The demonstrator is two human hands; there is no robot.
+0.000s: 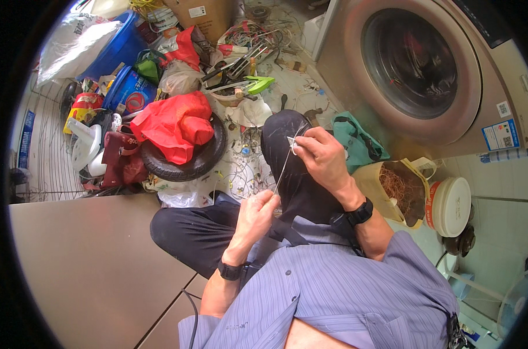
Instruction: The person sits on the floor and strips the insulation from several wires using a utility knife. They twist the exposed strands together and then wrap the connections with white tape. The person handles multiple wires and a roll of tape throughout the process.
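Observation:
A thin grey wire (283, 170) runs taut between my hands, above my bent right knee. My left hand (254, 216) is closed, pinching the wire's lower end between thumb and fingers. Farther up and to the right, my right hand (323, 157) is closed around a small whitish, pointed piece (292, 143) where the wire meets it. My fingers partly hide that piece, so its kind is unclear. A fine strand sticks up past the right fingertips.
Left of my legs, a red bag (179, 125) lies on a black tire (214, 148). Tools and scrap wires (252, 41) litter the floor ahead. At right stand a washing machine (334, 58), a bag of copper-coloured wire (368, 180) and a white bucket (453, 206).

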